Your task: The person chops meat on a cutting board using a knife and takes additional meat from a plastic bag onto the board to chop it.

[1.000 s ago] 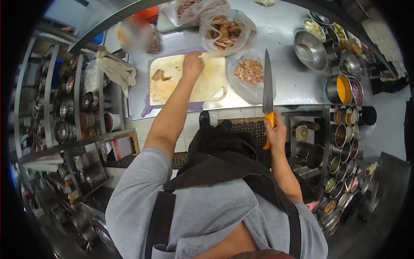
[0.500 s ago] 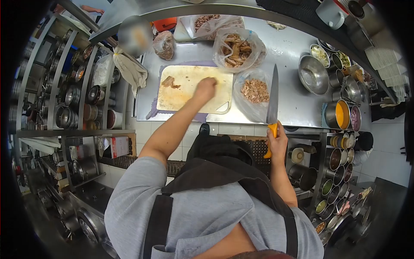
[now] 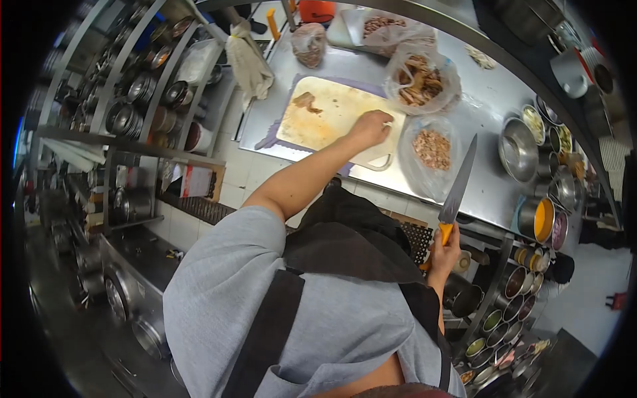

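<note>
My right hand (image 3: 446, 251) is wrapped round the orange handle of a large kitchen knife (image 3: 459, 189). Its long blade points away from me, beside the table's front edge. Over the right part of a pale, stained cutting board (image 3: 325, 136) is my left hand (image 3: 371, 128), its fingers curled together; whatever they hold, if anything, is too small to make out. Scraps of brown cooked meat (image 3: 306, 101) lie at the board's far left. Right of the board, chopped meat (image 3: 431, 149) sits in an open clear plastic bag. Behind it, another bag holds larger brown meat pieces (image 3: 419, 81).
A purple cloth (image 3: 269, 137) lies under the board on the steel table. Toward the back are a tied bag of meat (image 3: 309, 45) and another bag of meat (image 3: 383, 26). A steel bowl (image 3: 519, 149) and several food containers stand right; a shelf bar (image 3: 458, 30) crosses the back.
The view has turned, so the table now appears tilted and shifted right. My left hand stays curled over the board's right part. The knife remains in my right hand.
</note>
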### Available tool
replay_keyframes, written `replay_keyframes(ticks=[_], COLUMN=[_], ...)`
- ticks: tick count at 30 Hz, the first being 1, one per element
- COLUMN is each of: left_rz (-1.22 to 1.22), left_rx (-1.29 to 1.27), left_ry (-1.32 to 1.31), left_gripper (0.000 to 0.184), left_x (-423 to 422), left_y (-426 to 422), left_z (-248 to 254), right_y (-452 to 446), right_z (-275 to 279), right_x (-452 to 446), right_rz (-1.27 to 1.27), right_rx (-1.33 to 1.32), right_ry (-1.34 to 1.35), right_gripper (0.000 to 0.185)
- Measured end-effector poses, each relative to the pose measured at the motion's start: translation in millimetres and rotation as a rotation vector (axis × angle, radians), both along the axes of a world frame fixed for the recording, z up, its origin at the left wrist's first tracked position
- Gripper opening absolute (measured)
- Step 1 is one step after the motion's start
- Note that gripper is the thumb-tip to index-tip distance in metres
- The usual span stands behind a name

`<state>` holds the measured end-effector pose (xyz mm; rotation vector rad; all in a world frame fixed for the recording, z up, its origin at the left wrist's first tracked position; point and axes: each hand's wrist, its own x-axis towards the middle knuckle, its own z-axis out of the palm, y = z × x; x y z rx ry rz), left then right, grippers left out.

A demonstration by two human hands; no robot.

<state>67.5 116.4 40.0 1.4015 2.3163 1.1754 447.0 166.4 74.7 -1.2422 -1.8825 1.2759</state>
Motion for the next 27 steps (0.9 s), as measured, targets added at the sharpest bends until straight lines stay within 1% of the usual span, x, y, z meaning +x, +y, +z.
replay_keyframes(ticks=[1, 2, 3, 4, 5, 6, 8, 10, 11, 12, 13, 15, 17, 18, 20, 22, 23, 24, 25, 26, 27], left_rz=[0.046, 0.099, 0.150, 0.234, 0.322, 0.323, 0.345, -0.042, -0.037, -0.045, -0.035, 0.014, 0.111, 0.120, 0.033, 0.097, 0.097, 0.103, 0.108, 0.108, 0.070], left_rx=[-0.009, -0.018, -0.025, -0.087, -0.172, -0.177, -0.334, -0.795, -0.748, -0.634, -0.758, -0.639, -0.556, -0.539, -0.522, -0.399, -0.385, -0.310, -0.236, -0.228, -0.162], left_ry=[0.050, 0.091, 0.132, 0.032, 0.069, 0.074, 0.157, 0.592, 0.559, 0.555, 0.445, 0.452, 0.375, 0.382, 0.340, 0.087, 0.099, 0.023, -0.053, -0.047, -0.088], left_gripper=[0.027, 0.027, 0.027, 0.028, 0.028, 0.028, 0.038, 0.057, 0.067, 0.062, 0.055, 0.048, 0.040, 0.040, 0.026, 0.019, 0.019, 0.017, 0.016, 0.016, 0.015], left_x=[-20, -39, -57, -79, -95, -112, -149, -167, -179, -185, -183, -171, -169, -171, -178, -169, -165, -161, -162, -167, -163], left_y=[-15, -32, -49, -61, -73, -86, -101, -102, -104, -109, -106, -116, -122, -124, -124, -128, -128, -129, -128, -126, -126], left_z=[-12, -15, -17, -21, -12, -13, -17, -21, -39, -54, -50, -35, -32, -38, -54, -32, -29, -30, -23, -17, -3], right_y=[-3, -3, -1, -1, -6, -6, -4, -6, -5, -5, -5, -8, -11, -12, -13, -15, -15, -17, -19, -20, -21], right_z=[7, 3, -1, -5, 16, 14, 11, 17, 11, 3, 3, 2, -1, -5, -14, -16, -21, -26, -32, -39, -45], right_x=[-4, -8, -12, -17, -34, -43, -66, -93, -106, -120, -132, -157, -177, -184, -194, -203, -207, -209, -211, -215, -216], right_rz=[0.028, 0.039, 0.119, 0.197, 0.254, 0.255, 0.410, 0.472, 0.514, 0.558, 0.580, 0.609, 0.598, 0.597, 0.569, 0.550, 0.549, 0.549, 0.541, 0.537, 0.522], right_rx=[0.021, 0.013, 0.114, 0.216, 0.215, 0.209, 0.304, 0.162, 0.188, 0.216, 0.237, 0.277, 0.318, 0.338, 0.392, 0.431, 0.431, 0.427, 0.423, 0.432, 0.443], right_ry=[-0.071, -0.066, -0.116, -0.163, -0.170, -0.165, -0.274, -0.367, -0.337, -0.313, -0.340, -0.374, -0.400, -0.395, -0.389, -0.392, -0.410, -0.430, -0.402, -0.398, -0.349], right_gripper=[0.047, 0.047, 0.047, 0.046, 0.046, 0.046, 0.046, 0.045, 0.044, 0.044, 0.044, 0.043, 0.042, 0.042, 0.043, 0.044, 0.042, 0.040, 0.040, 0.040, 0.039])
